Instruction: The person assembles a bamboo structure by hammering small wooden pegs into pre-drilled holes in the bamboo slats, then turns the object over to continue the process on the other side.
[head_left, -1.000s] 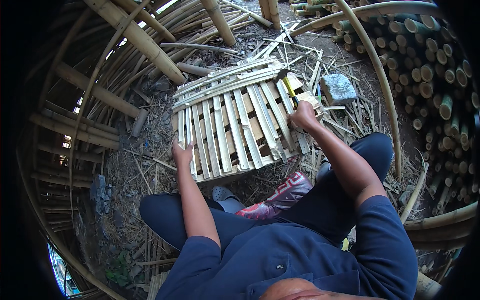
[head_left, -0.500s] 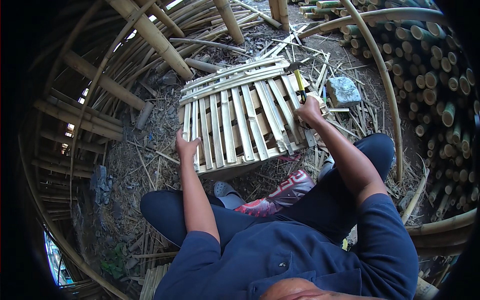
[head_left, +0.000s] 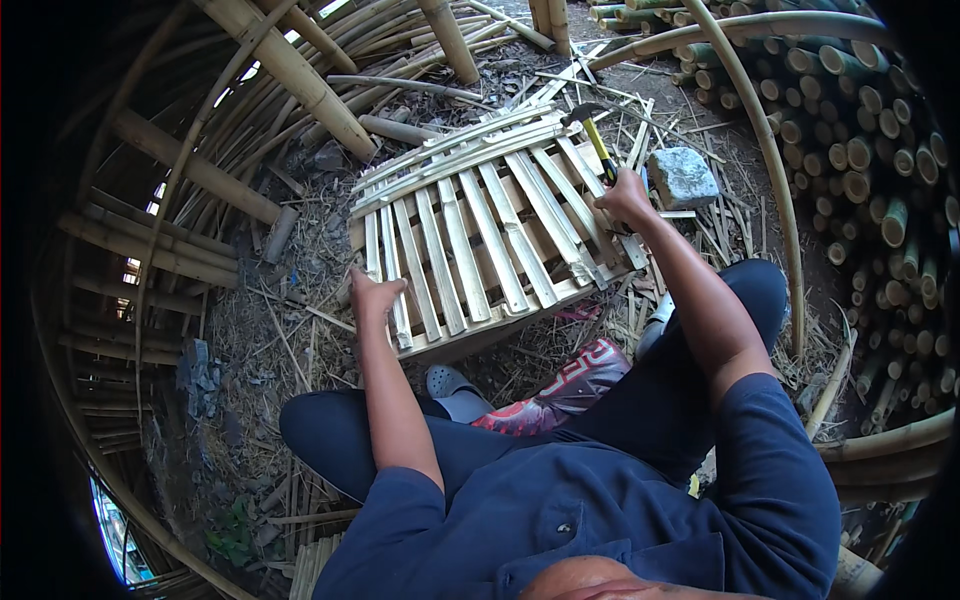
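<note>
A panel of split bamboo slats (head_left: 480,230) lies tilted on the ground in front of me. My left hand (head_left: 372,296) presses flat on its near left corner, fingers on the slat ends. My right hand (head_left: 626,196) grips a hammer (head_left: 594,136) with a yellow and black handle, its head raised over the panel's far right edge. I sit with dark trousers and a blue shirt, knees either side of the panel.
A grey stone block (head_left: 683,177) lies right of the hammer. Stacked bamboo pole ends (head_left: 870,150) fill the right side, long bamboo poles (head_left: 290,80) and a curved bamboo frame (head_left: 150,230) the left. A grey clog (head_left: 452,384) and red patterned cloth (head_left: 560,385) lie below the panel.
My right hand has lifted the hammer upward, away from the slats. The left hand stays pressed on the panel's corner.
</note>
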